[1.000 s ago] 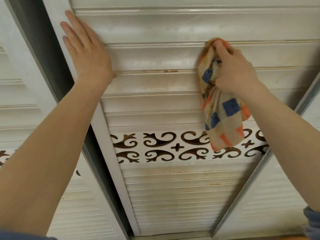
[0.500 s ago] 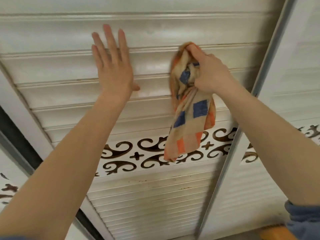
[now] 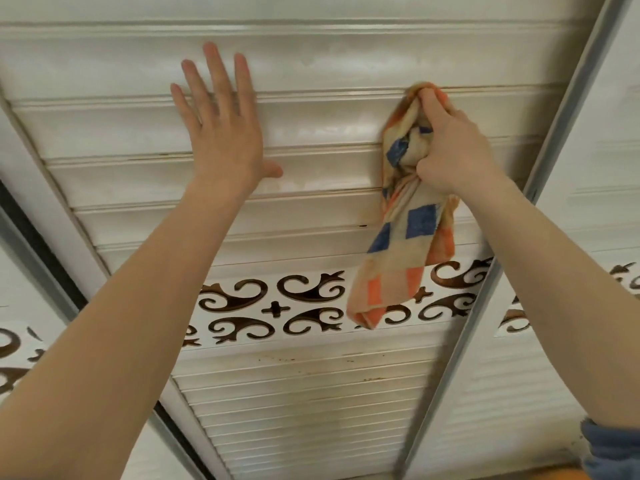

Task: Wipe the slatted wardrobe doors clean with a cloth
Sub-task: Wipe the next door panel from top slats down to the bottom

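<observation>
Wardrobe door point(image 3: 311, 64) with white slats fills my view, and my right hand point(image 3: 450, 150) clenches the bunched checked cloth point(image 3: 398, 258) against an upper slat near the door's right edge. My left hand point(image 3: 225, 133) lies flat on the slats, fingers straight and spread, well apart from the cloth, whose loose end hangs over the scrollwork band point(image 3: 311, 299).

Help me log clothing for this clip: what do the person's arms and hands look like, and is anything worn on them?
Both forearms are bare. The left hand and right hand have no gloves, rings or watch that can be seen. A blue-grey sleeve is bunched near the right elbow at the lower right edge. No sleeve shows on the left arm within the frame.
</observation>
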